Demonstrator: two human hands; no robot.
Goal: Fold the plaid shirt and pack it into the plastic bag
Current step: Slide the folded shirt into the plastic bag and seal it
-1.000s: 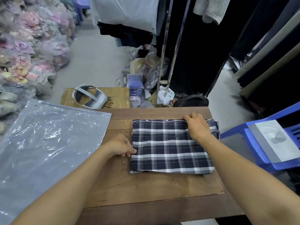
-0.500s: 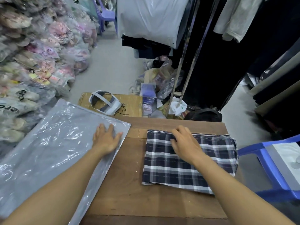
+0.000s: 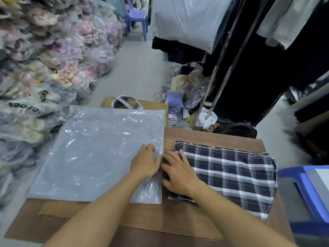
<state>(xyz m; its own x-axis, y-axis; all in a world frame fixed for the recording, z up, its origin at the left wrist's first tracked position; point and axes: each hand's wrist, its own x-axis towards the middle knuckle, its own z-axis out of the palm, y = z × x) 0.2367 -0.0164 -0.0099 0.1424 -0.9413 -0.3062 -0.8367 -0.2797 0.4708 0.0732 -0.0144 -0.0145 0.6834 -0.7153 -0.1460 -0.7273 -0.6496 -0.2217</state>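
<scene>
two hands meet at the plastic bag (image 3: 92,154) edge: our left hand (image 3: 145,162) pinches it, our right hand (image 3: 179,172) lies open, empty. just right lies the folded plaid shirt (image 3: 231,177), long axis left-right, nearer our right hand.

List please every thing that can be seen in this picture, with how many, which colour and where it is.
plaid shirt: one, dark navy and white, folded on the table, right side
plastic bag: one, clear greyish, flat on the table, left of the shirt
table: one, brown wood, near centre
cardboard box: one, tan, behind the table
bagged goods: many, pastel, piled at left
purple chair: one, far back
blue chair: one, right edge
hanging clothes: several, dark and pale, on a rack at upper right
left hand: one, on the bag's right edge
right hand: one, on the shirt's left edge
</scene>
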